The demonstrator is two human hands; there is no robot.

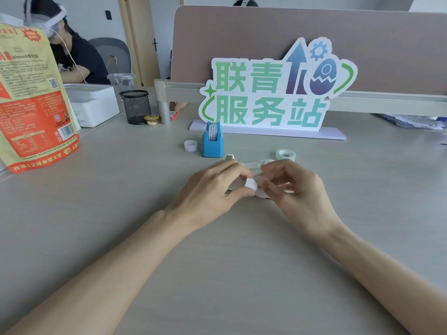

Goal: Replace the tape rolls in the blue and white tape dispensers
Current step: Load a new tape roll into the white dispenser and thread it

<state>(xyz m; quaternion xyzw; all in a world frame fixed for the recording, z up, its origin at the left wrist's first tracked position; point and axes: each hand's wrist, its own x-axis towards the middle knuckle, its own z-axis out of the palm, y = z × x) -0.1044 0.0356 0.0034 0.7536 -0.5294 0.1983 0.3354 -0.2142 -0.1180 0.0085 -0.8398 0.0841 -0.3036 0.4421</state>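
At the centre of the frame both hands meet on the bench (121, 226), the left hand (212, 189) left of the right hand (297, 192), with a dispenser (251, 163) lying between and behind them. Above them stands a second dispenser (212, 143), an empty core (190, 145) just to its left and a tape roll (286, 154) well to its right. A sign (268, 95) stands behind these. A bag (31, 102) fills the upper left, with a box (93, 105) and a mesh cup (136, 106) to its right.
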